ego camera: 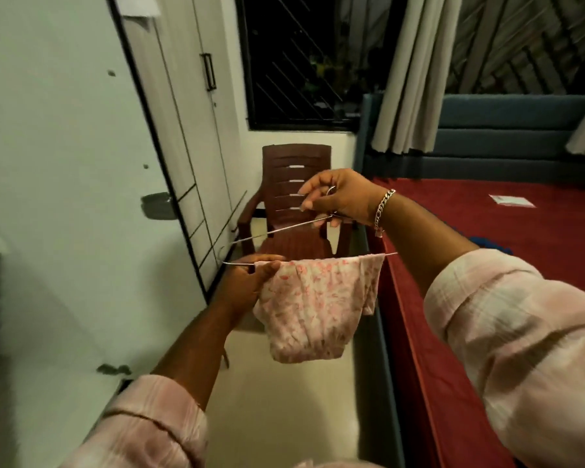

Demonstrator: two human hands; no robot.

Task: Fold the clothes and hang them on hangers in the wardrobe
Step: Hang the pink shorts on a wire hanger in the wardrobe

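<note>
A thin metal wire hanger (277, 231) hangs in the air in front of me. A pink floral garment (314, 305) is draped folded over its lower bar. My right hand (341, 197) grips the top of the hanger at the hook. My left hand (247, 282) pinches the left end of the garment together with the lower bar. The wardrobe (196, 136) stands to the left with its doors shut.
A brown plastic chair (294, 197) stands straight ahead under a barred window (301, 62). A bed with a red sheet (487, 265) fills the right side, with a small white packet (512, 200) and blue cloth (487, 243) on it. Curtains (416, 72) hang behind it.
</note>
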